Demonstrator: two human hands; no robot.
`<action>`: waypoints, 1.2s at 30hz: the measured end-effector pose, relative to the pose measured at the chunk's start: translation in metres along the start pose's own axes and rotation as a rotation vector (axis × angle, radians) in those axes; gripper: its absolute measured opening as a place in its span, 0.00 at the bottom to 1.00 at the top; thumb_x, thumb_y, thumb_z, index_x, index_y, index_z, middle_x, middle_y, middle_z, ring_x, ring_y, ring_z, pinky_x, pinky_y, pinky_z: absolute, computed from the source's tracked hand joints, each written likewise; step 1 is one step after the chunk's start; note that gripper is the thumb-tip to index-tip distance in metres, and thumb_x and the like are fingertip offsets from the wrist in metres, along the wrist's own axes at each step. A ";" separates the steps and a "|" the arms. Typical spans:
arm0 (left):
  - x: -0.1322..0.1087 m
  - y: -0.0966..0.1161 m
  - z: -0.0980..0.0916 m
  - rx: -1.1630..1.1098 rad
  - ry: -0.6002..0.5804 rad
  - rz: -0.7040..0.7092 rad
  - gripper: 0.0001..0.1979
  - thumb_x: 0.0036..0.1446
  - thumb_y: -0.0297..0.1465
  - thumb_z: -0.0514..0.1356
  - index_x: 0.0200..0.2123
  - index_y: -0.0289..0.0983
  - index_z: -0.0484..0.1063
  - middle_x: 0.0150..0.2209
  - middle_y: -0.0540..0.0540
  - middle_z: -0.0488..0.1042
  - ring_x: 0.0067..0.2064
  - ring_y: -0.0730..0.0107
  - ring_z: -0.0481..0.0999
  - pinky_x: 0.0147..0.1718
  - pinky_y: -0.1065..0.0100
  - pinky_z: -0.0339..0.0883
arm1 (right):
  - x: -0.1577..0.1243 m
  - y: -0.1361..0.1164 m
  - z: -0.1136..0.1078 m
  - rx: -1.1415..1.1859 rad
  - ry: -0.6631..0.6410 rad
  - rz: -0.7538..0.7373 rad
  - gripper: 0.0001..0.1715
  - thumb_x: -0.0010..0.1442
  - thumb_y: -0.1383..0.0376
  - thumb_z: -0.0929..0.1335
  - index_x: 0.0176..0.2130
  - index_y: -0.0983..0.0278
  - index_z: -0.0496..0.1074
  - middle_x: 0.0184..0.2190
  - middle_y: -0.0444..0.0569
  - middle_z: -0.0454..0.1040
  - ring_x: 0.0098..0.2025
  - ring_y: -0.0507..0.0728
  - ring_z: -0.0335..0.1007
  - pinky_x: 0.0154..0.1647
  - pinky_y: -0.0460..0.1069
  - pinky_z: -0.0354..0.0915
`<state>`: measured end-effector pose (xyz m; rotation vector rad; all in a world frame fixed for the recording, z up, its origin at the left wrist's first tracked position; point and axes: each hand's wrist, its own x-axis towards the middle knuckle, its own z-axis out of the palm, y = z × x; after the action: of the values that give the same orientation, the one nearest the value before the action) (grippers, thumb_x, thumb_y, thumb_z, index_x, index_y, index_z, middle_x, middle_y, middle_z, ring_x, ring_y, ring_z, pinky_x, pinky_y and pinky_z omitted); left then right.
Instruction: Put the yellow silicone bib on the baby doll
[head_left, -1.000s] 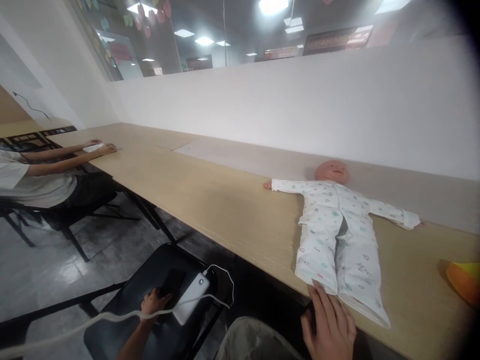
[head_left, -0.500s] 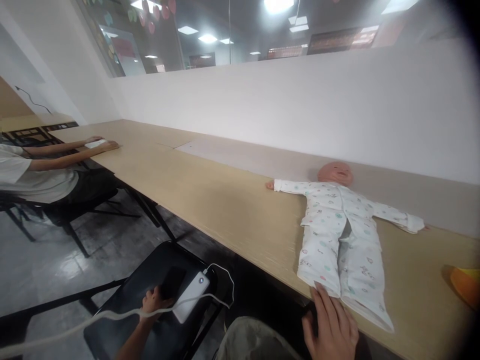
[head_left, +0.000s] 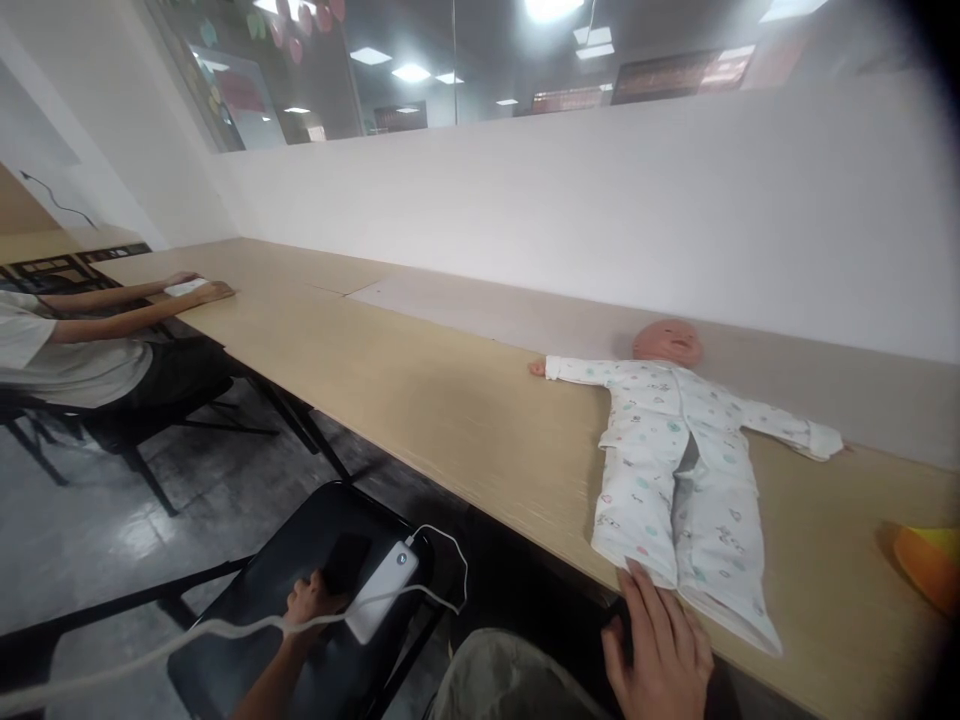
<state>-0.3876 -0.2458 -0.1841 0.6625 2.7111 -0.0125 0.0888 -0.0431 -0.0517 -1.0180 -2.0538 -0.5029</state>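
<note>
My left hand (head_left: pixel 307 605) is over the black chair seat, its fingers curled at the lower end of a dark, flat object that looks like a phone (head_left: pixel 347 562). Beside it lies a white power bank (head_left: pixel 384 592) with a white cable plugged in. My right hand (head_left: pixel 667 640) rests at the table's front edge, fingers stretched out, with the fingertips by the left trouser hem of a baby doll (head_left: pixel 670 343). The doll lies on its back, arms spread, in a white patterned top and trousers (head_left: pixel 716 520). Its feet do not show beyond the hems.
The long wooden table (head_left: pixel 450 400) runs along a white wall below a window. An orange and yellow object (head_left: pixel 930 565) sits at the right edge. Far left, another person's forearms (head_left: pixel 142 310) rest on the table with a white item (head_left: pixel 186 287) between the hands.
The view has shifted very slightly, so the doll and table appear a little further left and up. Both my hands stay where they were.
</note>
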 end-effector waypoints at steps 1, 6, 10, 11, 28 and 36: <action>-0.001 0.001 0.000 0.005 -0.008 -0.001 0.28 0.48 0.42 0.60 0.48 0.31 0.67 0.48 0.28 0.70 0.55 0.35 0.70 0.46 0.51 0.67 | 0.000 0.000 0.000 0.005 -0.001 0.004 0.33 0.62 0.65 0.65 0.64 0.66 0.59 0.50 0.57 0.75 0.48 0.65 0.71 0.48 0.59 0.62; -0.009 0.008 0.000 -0.006 0.013 -0.022 0.27 0.51 0.46 0.57 0.47 0.32 0.68 0.49 0.26 0.69 0.55 0.32 0.68 0.46 0.49 0.67 | 0.001 -0.002 -0.002 0.048 0.001 0.047 0.31 0.62 0.65 0.64 0.63 0.64 0.61 0.50 0.56 0.76 0.47 0.65 0.72 0.49 0.60 0.62; -0.007 0.008 0.002 -0.009 0.019 -0.029 0.25 0.51 0.47 0.57 0.44 0.34 0.68 0.49 0.27 0.70 0.55 0.32 0.69 0.45 0.49 0.67 | 0.002 -0.003 -0.004 0.028 -0.017 0.043 0.31 0.62 0.65 0.64 0.63 0.65 0.60 0.51 0.57 0.75 0.48 0.66 0.71 0.49 0.61 0.62; -0.006 0.008 0.004 -0.010 0.024 -0.024 0.25 0.51 0.46 0.57 0.44 0.34 0.68 0.49 0.27 0.69 0.54 0.31 0.69 0.45 0.48 0.67 | 0.002 -0.004 -0.004 0.022 -0.019 0.038 0.31 0.63 0.65 0.64 0.64 0.66 0.60 0.51 0.57 0.75 0.49 0.66 0.71 0.49 0.61 0.62; -0.001 0.010 0.011 0.017 0.052 -0.019 0.22 0.53 0.47 0.55 0.42 0.35 0.67 0.49 0.27 0.69 0.53 0.30 0.70 0.43 0.47 0.65 | 0.005 -0.009 -0.007 0.067 -0.044 0.123 0.28 0.63 0.65 0.64 0.62 0.63 0.62 0.51 0.56 0.75 0.49 0.65 0.71 0.50 0.61 0.62; -0.005 0.010 0.009 0.020 0.048 -0.013 0.25 0.54 0.48 0.54 0.45 0.32 0.67 0.49 0.25 0.69 0.55 0.31 0.69 0.47 0.47 0.65 | 0.003 -0.007 -0.005 0.076 -0.036 0.104 0.28 0.62 0.65 0.64 0.61 0.63 0.62 0.52 0.55 0.75 0.50 0.65 0.70 0.52 0.60 0.60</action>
<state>-0.3762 -0.2397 -0.1907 0.6593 2.7644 -0.0269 0.0848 -0.0489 -0.0464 -1.0889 -2.0238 -0.3522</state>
